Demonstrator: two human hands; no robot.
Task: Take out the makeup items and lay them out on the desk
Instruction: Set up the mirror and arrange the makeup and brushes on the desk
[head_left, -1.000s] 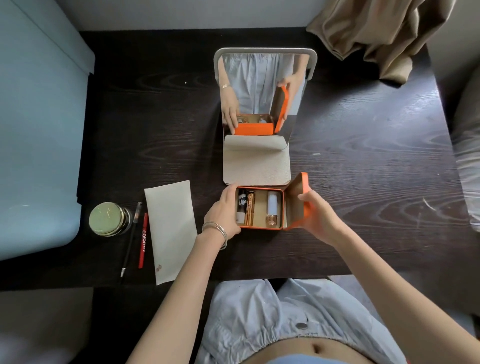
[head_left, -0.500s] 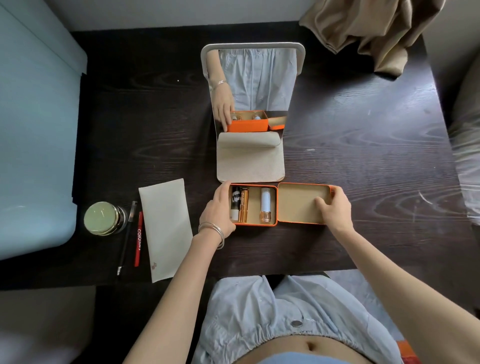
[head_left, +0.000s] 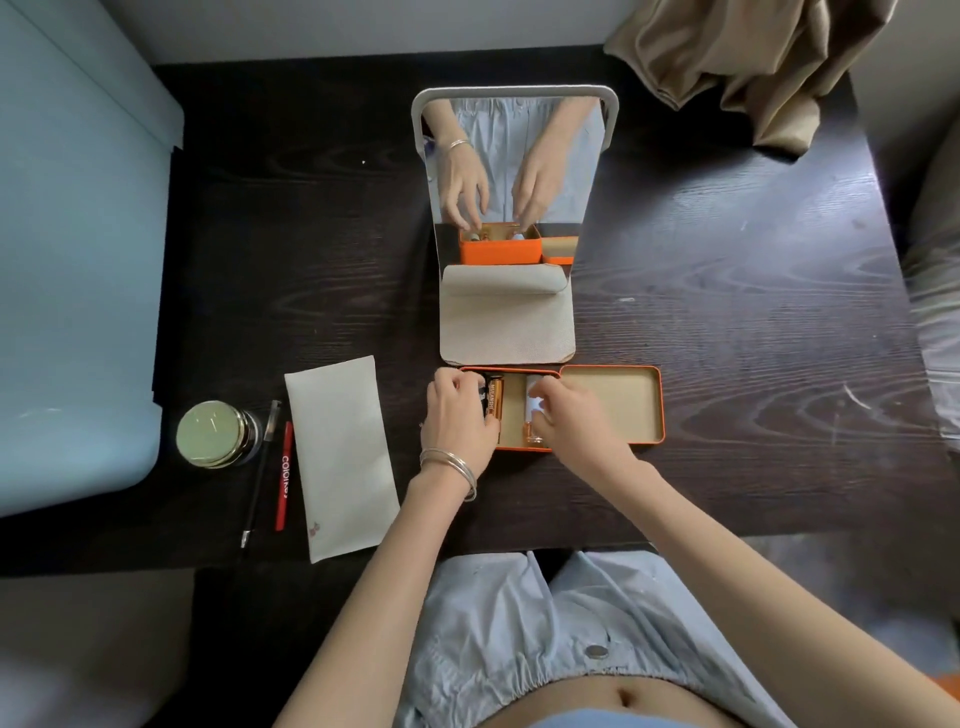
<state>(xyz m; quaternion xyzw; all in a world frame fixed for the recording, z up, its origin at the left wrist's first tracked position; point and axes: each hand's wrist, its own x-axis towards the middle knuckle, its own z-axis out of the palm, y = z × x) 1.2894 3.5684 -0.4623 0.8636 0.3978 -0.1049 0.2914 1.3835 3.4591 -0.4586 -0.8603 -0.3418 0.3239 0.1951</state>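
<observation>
both hands curled down into the open orange tin (head_left: 613, 444); left hand (head_left: 460, 415) grips a black tube (head_left: 485, 387); right hand (head_left: 566, 415) fingers pinch the white tube (head_left: 532, 396)

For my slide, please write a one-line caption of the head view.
Both hands, left hand and right hand, reach into the open orange tin of makeup items before a mirror on a dark desk.

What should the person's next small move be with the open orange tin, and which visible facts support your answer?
Probably lift the white tube out and lay it on the desk. The orange tin lies open, its lid flat to the right, and the right hand already has its fingertips on that tube while the left hand steadies the tin's left side.
</observation>
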